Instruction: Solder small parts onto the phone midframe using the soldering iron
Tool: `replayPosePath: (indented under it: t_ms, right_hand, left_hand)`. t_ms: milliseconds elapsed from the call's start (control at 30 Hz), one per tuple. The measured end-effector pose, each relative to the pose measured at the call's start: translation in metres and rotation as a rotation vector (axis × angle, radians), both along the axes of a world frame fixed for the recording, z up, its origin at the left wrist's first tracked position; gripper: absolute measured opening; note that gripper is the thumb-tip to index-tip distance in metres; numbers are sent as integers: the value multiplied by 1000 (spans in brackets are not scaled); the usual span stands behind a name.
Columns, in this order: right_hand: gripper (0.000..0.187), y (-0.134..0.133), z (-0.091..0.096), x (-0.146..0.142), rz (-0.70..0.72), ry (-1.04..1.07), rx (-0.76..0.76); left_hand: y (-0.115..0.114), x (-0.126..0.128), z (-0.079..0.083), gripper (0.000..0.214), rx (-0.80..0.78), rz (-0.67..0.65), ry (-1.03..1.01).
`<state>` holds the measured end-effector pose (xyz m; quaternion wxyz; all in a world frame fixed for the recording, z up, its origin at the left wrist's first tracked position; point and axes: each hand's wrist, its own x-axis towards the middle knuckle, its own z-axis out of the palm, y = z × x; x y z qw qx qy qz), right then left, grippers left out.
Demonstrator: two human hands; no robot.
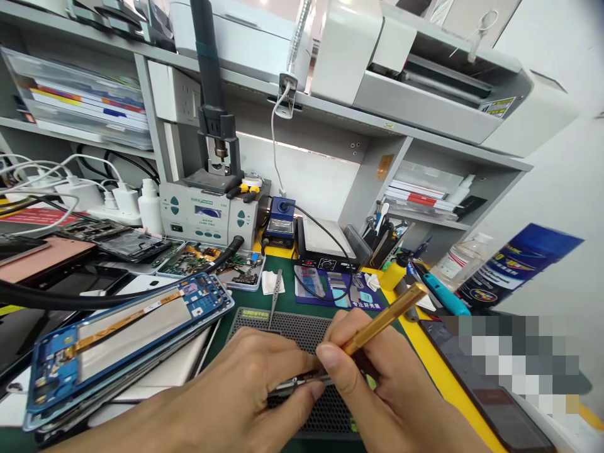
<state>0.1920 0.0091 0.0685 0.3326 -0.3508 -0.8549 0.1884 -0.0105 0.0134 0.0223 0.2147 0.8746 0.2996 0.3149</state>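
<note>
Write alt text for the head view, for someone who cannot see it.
A person's right hand has a gold pen-like tool in its grip, angled toward a small, partly hidden part that the left hand pinches over a dark perforated mat. To the left lies a blue phone frame; behind stands a grey electronic unit.

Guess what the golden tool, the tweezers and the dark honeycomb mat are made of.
Golden tool: probably metal, perhaps coated; bright, smooth sheen.
Tweezers: likely steel; grey with a soft metallic shine.
Honeycomb mat: seemingly rubber or silicone; matte, with a moulded-looking pattern.
</note>
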Motion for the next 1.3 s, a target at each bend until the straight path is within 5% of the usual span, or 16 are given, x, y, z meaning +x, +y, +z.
replayPosePath:
  t_ms: [1300]
  right_hand:
    - [16, 3, 0, -2, 70, -2, 36]
  left_hand:
    - [2, 0, -3, 18, 34, -6, -8]
